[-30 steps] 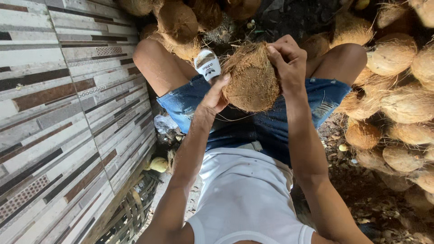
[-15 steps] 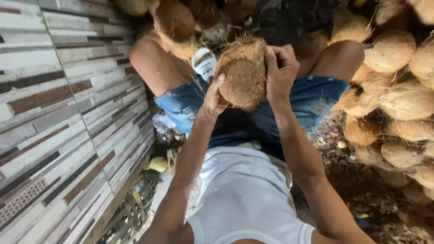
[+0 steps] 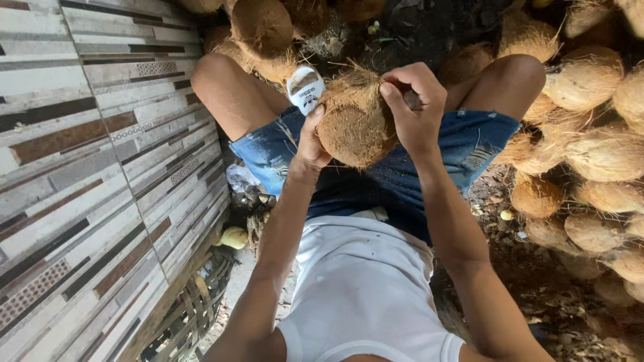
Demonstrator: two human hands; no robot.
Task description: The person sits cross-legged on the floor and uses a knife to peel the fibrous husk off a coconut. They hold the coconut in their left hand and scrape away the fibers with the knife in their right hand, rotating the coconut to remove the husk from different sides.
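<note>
Husked coconut (image 3: 352, 127) sat btwn both hands over the lap, long axis tilted toward 1 o'clock, left hand (image 3: 310, 142) cupping its 9 o'clock flank, right hand (image 3: 416, 110) clamped on top at 2 o'clock.

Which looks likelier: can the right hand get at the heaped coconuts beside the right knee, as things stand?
Probably not at once: the right hand is gripping the husked coconut. The heap lies close, nothing between.

White sleeveless top (image 3: 365, 288), frayed denim shorts (image 3: 469, 144)
</note>
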